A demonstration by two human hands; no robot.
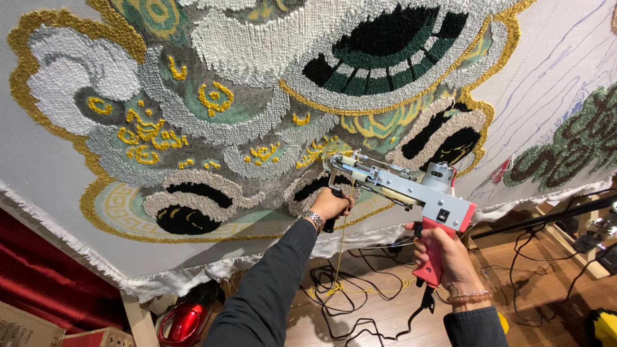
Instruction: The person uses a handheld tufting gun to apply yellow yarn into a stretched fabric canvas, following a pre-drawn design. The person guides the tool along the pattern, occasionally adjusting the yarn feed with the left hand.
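Fig.: L hand [329, 204] clasps the front handle and R hand [443, 254] the red grip of a tufting gun [402, 186], its tip pressed to the tufted cloth [212, 115] nr the yellow motifs. Risk: yellow yarn [340, 238] may snag on the floor cables [360, 283]; tilted gun could skip or tear the backing. Containers: cardboard boxes [26, 328] lower left, contents unseen.

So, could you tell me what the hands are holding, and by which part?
Both hold a silver metal tufting gun: left hand on its black front handle, right hand on its red rear grip.
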